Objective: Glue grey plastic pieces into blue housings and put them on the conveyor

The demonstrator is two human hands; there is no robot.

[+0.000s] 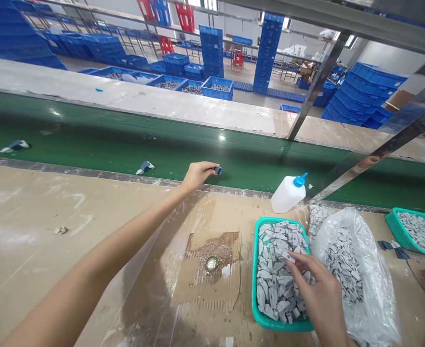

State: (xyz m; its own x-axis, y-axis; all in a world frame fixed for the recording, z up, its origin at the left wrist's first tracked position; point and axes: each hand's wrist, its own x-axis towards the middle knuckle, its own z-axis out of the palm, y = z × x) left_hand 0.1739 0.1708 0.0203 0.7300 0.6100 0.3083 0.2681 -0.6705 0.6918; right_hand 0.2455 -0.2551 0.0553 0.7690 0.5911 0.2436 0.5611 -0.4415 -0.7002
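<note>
Over the green conveyor belt (248,164), my left hand (197,174) pinches a small dark blue part (218,170) between thumb and fingertips. My right hand (317,284) is above a green basket (255,289) full of grey pieces, with a light grey piece (286,255) between its thumb and fingers. A white bottle (287,195) with a blue nozzle stands behind the basket. Two blue and white parts, one nearer (145,167) and one farther left (15,146), lie on the belt.
Right of the basket lies a clear plastic bag (375,279) of grey pieces. Another green basket (393,231) is at the far right. Wet cardboard (194,284) holds a round metal object (211,263). A slanted metal post (317,86) rises beyond the belt.
</note>
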